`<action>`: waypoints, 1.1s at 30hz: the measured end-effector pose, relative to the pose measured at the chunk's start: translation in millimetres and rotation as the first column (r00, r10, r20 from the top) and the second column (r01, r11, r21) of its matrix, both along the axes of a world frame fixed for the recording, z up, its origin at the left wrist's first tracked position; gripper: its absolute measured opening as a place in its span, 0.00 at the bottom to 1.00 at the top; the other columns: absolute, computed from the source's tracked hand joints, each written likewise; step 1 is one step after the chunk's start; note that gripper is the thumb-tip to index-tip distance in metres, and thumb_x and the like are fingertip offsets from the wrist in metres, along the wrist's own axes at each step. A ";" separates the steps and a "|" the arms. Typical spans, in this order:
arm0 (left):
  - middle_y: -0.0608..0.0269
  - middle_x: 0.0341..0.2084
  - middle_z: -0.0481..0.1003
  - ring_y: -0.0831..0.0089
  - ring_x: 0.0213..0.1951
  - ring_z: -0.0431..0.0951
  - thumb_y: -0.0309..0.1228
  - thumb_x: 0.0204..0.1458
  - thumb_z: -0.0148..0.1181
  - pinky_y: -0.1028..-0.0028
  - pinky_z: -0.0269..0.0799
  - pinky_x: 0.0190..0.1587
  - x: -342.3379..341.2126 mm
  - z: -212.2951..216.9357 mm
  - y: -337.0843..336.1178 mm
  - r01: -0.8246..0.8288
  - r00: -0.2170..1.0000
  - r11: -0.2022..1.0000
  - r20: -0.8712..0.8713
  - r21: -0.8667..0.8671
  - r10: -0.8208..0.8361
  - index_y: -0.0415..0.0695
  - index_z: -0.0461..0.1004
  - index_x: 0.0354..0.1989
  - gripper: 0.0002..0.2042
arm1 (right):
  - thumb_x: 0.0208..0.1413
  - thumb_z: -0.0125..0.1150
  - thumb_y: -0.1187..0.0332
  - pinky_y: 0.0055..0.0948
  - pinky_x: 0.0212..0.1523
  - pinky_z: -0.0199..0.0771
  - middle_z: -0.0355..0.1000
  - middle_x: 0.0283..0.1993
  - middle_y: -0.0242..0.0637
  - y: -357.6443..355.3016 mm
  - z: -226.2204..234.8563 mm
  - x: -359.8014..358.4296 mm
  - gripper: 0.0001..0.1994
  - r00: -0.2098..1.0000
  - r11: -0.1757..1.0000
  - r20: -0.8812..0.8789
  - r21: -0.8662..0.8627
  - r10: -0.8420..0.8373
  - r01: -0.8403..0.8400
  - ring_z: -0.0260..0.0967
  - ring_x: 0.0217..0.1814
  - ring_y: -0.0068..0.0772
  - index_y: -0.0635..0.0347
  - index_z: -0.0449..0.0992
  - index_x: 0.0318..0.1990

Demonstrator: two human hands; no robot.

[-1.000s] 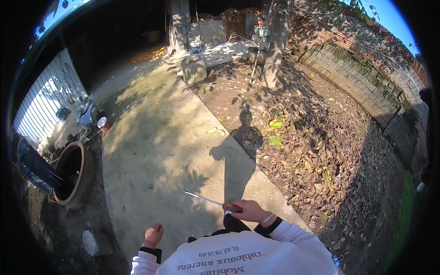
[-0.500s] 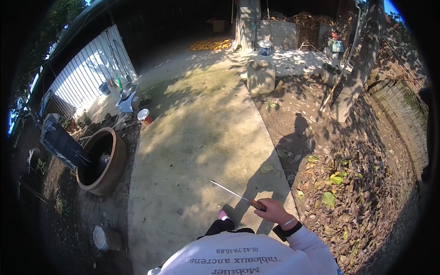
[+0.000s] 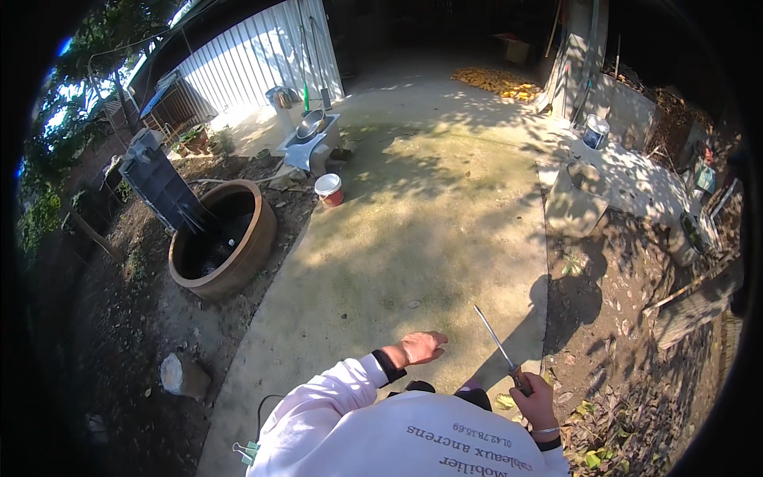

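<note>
My right hand point(image 3: 538, 402) is wrapped round the dark brown-orange handle of a screwdriver point(image 3: 495, 338). Its long thin metal shaft points up and away to the left, above the concrete path. At the front of my body, my left hand point(image 3: 423, 348) reaches across with fingers loosely stretched out, holding nothing. A gap of bare concrete separates it from the screwdriver. Both wrists wear dark bands, and a thin bracelet shows on the right one.
A wide clay vat point(image 3: 268, 230) stands left of the concrete path point(image 3: 397, 262), with a dark panel point(image 3: 163, 181) leaning in it. Ahead are a red-and-white bucket point(image 3: 329, 191), a metal basin point(image 3: 311, 125) and a stone block point(image 3: 574, 208). A stump point(image 3: 184, 377) sits near left.
My left arm and hand have come into view. The view has swung leftward, so the surroundings sit further right. The screwdriver stays in my right hand, its shaft now pointing more steeply upward.
</note>
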State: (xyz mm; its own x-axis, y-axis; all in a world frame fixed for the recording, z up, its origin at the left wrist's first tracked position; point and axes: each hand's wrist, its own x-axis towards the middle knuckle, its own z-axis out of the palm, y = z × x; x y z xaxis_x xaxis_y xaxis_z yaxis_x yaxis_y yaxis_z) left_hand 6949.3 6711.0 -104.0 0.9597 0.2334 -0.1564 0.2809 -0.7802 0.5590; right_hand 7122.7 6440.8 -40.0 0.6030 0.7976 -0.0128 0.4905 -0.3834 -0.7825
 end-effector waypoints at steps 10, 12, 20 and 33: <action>0.63 0.37 0.72 0.74 0.41 0.72 0.26 0.52 0.51 0.75 0.68 0.45 223.5 93.4 209.0 -0.109 0.900 0.638 0.197 -0.762 0.389 0.42 0.62 0.51 0.17 | 0.40 0.64 0.62 0.30 0.30 0.69 0.71 0.29 0.40 279.4 15.8 238.3 0.18 0.926 0.908 0.033 0.186 0.376 -0.375 0.70 0.29 0.38 0.59 0.72 0.38; 0.60 0.41 0.71 0.72 0.43 0.71 0.25 0.52 0.51 0.75 0.67 0.47 246.7 98.4 254.6 -0.084 0.895 0.527 0.169 -0.846 0.414 0.38 0.61 0.52 0.18 | 0.43 0.60 0.57 0.32 0.31 0.68 0.70 0.31 0.41 338.6 24.8 275.5 0.18 0.875 0.871 0.036 0.082 0.483 -0.484 0.70 0.31 0.42 0.58 0.71 0.40; 0.54 0.33 0.74 0.68 0.37 0.76 0.36 0.55 0.48 0.70 0.70 0.44 375.4 73.1 453.4 -0.115 0.853 0.333 0.079 -0.936 0.515 0.33 0.68 0.43 0.16 | 0.45 0.56 0.51 0.34 0.30 0.67 0.70 0.29 0.40 562.2 7.1 411.5 0.19 0.794 0.799 0.119 0.008 0.596 -0.601 0.69 0.31 0.44 0.56 0.70 0.37; 0.61 0.30 0.74 0.75 0.31 0.75 0.33 0.55 0.50 0.78 0.70 0.36 679.5 63.6 757.3 0.151 0.934 0.393 0.262 -0.907 0.244 0.33 0.73 0.35 0.13 | 0.38 0.64 0.68 0.24 0.35 0.70 0.72 0.33 0.37 824.1 -24.7 661.8 0.20 0.948 0.943 -0.079 0.153 0.309 -0.295 0.70 0.32 0.26 0.62 0.71 0.42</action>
State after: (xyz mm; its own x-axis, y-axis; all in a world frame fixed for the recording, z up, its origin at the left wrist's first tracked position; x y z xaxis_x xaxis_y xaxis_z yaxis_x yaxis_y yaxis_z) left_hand 7628.8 7468.3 -40.5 0.9822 0.1875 -0.0120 -0.0373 0.2572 0.9656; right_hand 7784.5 7264.9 -64.7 0.3349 0.9402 0.0619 0.4827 -0.1148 -0.8682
